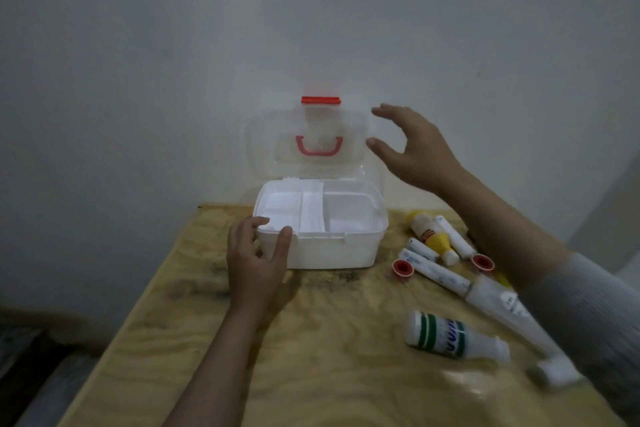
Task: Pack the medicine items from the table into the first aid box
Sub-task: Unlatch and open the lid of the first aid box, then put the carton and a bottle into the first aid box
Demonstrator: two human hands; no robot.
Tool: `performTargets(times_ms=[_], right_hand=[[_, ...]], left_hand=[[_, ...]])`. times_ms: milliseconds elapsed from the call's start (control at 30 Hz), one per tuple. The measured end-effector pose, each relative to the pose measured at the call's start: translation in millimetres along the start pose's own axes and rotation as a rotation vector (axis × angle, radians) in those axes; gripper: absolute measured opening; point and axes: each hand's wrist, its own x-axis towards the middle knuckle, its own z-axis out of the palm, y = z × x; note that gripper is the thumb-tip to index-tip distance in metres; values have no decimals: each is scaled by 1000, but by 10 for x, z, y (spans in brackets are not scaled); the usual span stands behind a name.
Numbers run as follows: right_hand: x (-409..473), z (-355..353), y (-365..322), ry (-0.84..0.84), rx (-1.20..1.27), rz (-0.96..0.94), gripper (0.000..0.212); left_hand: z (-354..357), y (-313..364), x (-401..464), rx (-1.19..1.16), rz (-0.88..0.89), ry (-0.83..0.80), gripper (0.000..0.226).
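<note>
The white first aid box (332,251) stands at the far middle of the table with its clear lid (263,146) raised upright against the wall; a red handle and red latch show on the lid. A divided white tray fills the box's top. My left hand (256,260) grips the box's front left corner. My right hand (415,149) hovers spread in the air just right of the lid's edge, holding nothing. To the right of the box lie a yellow bottle (433,236), several white tubes (440,272), two red-cored tape rolls (402,269) and a green-striped white bottle (446,334).
The plywood table (329,357) ends at the wall behind the box and drops off on the left. A long clear bottle (509,308) lies partly under my right forearm, with a small white item near the right edge.
</note>
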Motion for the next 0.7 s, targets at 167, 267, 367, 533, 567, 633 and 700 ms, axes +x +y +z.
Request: performTargets(times_ms=[167,267,367,533,567,633,700], right_hand=[[-1127,-531,33,-199,-10,276,14],[-1789,-631,215,-216,-11,431,11],[-2265,-587,327,-230,27,559,17],[-2573,-426,335,-234,63,618,30],[-2587,-399,332,-229,71,628,29],[-2599,-354,339,-193,72,639,27],[-2594,-330,357,-151,84,659,23]], left_hand=[[9,13,-7,35,-6,-8,52],[4,27,-17,47,-6,-20,52],[8,36,-28,58,-16,-29,49],[-1,54,-58,73,-11,-55,51],[-4,58,-62,74,-14,-63,52],[-7,57,-64,73,0,-71,54],[-8,58,-63,75,13,-77,54]])
